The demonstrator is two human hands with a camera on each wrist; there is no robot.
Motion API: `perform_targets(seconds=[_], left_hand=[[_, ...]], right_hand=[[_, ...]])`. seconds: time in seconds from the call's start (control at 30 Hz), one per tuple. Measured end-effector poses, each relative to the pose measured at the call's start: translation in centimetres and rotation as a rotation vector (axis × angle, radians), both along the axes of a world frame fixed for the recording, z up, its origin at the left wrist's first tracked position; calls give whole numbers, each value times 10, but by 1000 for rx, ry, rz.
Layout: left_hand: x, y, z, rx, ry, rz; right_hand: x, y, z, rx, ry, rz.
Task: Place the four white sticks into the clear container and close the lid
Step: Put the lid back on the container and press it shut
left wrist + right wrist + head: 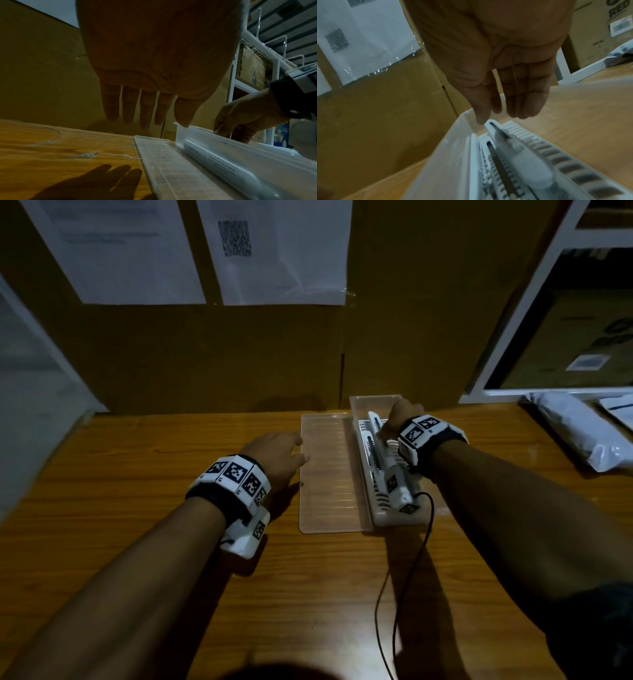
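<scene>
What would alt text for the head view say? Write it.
A person's right hand reaches into a clear container holding white sticks, while the left hand rests open beside its lid, which lies flat on a wooden table.

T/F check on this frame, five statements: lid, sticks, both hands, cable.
1. The lid lies flat on the table, to the left of the clear container. True.
2. The left hand grips a white stick. False: it holds nothing; its fingers are straight, over the lid's left edge.
3. The right hand reaches into the container. True.
4. The container is empty. False: white sticks already lie inside, on its slotted tray.
5. A black cable trails across the table near the right arm. True.
</scene>
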State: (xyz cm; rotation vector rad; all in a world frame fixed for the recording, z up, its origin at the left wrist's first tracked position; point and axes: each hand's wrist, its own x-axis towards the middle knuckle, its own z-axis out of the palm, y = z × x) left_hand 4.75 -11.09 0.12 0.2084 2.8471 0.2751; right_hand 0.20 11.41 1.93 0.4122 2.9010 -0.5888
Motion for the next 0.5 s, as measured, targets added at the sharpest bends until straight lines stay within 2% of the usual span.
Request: perform_targets(seconds=[0.07,0.3,0.4,0.5], left_hand=[[1,1,1,15,-1,27],[4,10,-1,-10,-126,98],[11,16,-6,3,-159,68],[16,21,-13,-17,-165,76]], right_hand=[[0,2,8,-47,-13,0],[30,-16,27,-447,100,60],[57,-34,22,-387,158,181],[75,-46,6,-282,120,251]])
